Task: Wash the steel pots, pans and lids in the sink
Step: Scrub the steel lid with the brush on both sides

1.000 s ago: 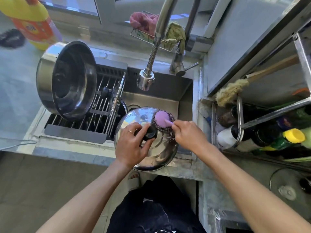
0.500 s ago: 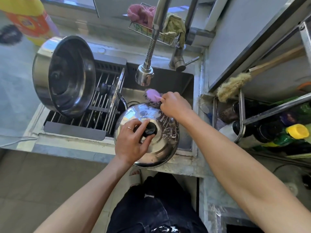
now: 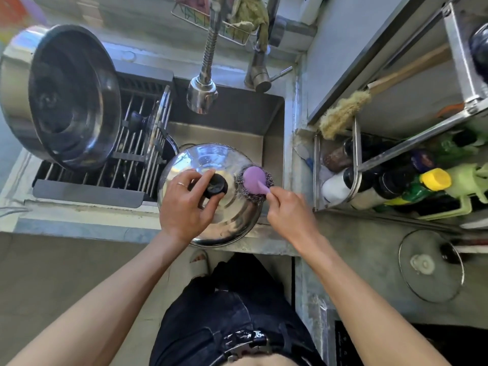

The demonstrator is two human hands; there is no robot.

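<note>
A domed steel lid (image 3: 227, 215) hangs over the front of the sink (image 3: 272, 120). My left hand (image 3: 184, 207) grips its black knob (image 3: 217, 185). My right hand (image 3: 289, 211) holds the handle of a purple-backed steel-wool scrubber (image 3: 254, 182), which presses on the lid's right side. A big steel pot (image 3: 56, 97) lies tilted on the drying rack (image 3: 132, 143) to the left. A second lid (image 3: 158, 122) stands on edge in the rack.
The pull-down faucet head (image 3: 202, 93) hangs over the sink's back. A wire basket with cloths (image 3: 245, 14) sits behind it. Bottles (image 3: 396, 180) and a brush (image 3: 343, 112) fill the shelf at right. A glass lid (image 3: 431, 265) lies on the right counter.
My right hand has drawn the scrubber back from the lid's far edge to its right side near the knob. My left hand has kept its grip on the knob.
</note>
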